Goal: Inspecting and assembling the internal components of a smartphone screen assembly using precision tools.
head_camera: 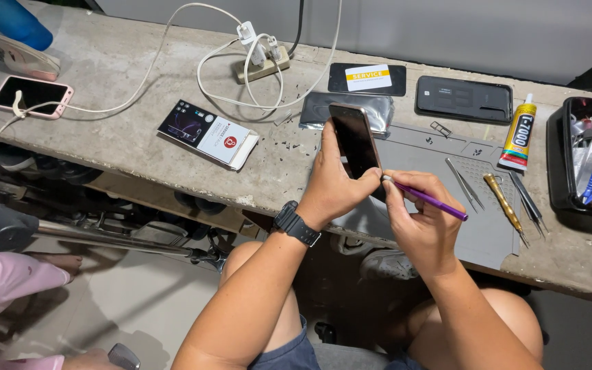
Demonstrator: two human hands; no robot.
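My left hand [334, 183] grips a dark smartphone [354, 139], held upright and tilted over the edge of a concrete bench [111, 130]. A black watch sits on that wrist. My right hand [419, 219] pinches a thin purple tool [429, 199] like a pen. Its metal tip touches the phone's lower right edge. Both hands hover just above a grey work mat [433, 161].
On the mat lie tweezers [464, 183], a gold screwdriver [505, 205] and a glue tube [519, 133]. A black tray of tools [587, 157] stands at the right. Other phones [464, 99], a boxed item [207, 132], a power strip with white cables [262, 62] and a pink phone [32, 96] lie on the bench. Another person in pink [1, 281] is at lower left.
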